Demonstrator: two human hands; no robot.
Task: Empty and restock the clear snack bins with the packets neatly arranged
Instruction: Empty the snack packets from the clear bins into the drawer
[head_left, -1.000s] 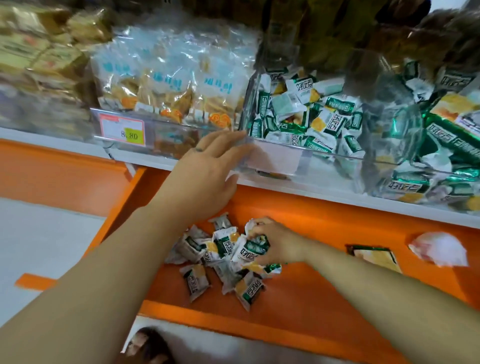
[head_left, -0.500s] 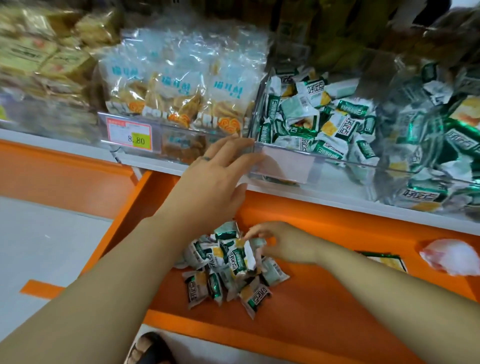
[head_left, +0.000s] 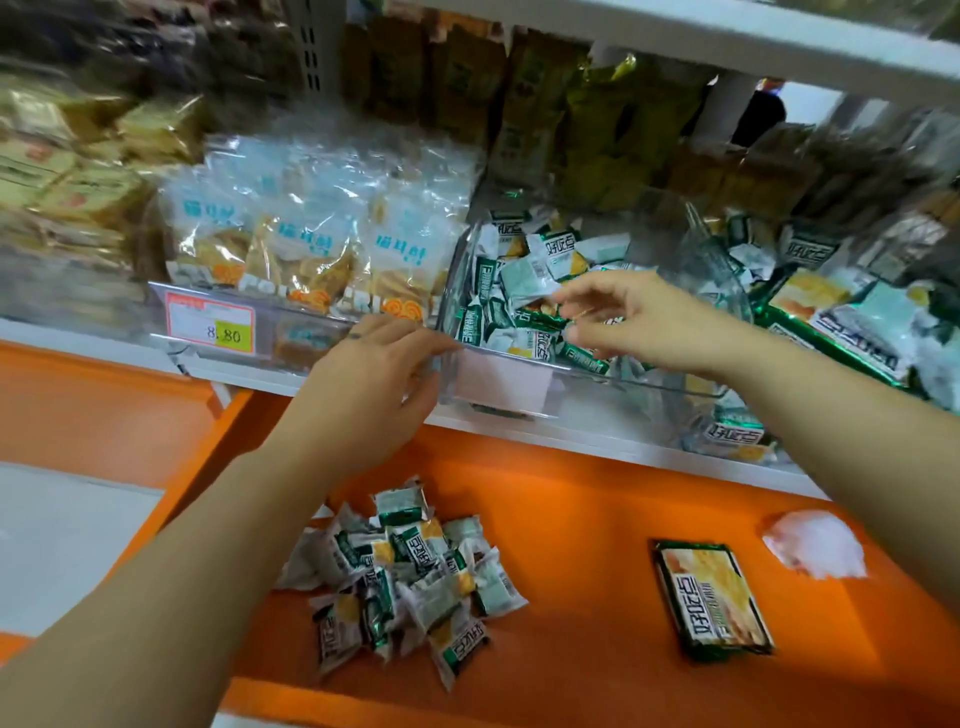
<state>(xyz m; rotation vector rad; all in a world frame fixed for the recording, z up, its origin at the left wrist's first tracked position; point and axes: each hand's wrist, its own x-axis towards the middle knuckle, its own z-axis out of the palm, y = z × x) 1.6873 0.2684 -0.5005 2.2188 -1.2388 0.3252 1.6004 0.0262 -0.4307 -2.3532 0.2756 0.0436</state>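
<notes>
The bin (head_left: 649, 384) is open on top, so the way in runs from above and over its low front wall. Packets (head_left: 524, 280) heap high at its back and left; its right front corner holds bare room. The left grip (head_left: 374, 384) lies on the front left corner and blocks that side; the right grip (head_left: 644, 322) hangs over the middle. Bags (head_left: 311, 249) crowd the bin's left wall, and packs (head_left: 841, 322) press in from the right. The upper shelf (head_left: 727, 31) roofs all this well above. On the counter (head_left: 571, 519), a pile (head_left: 410, 577) sits left of centre, a flat pack (head_left: 711, 597) and a wad (head_left: 815, 543) further right, with bare orange lanes between them.
</notes>
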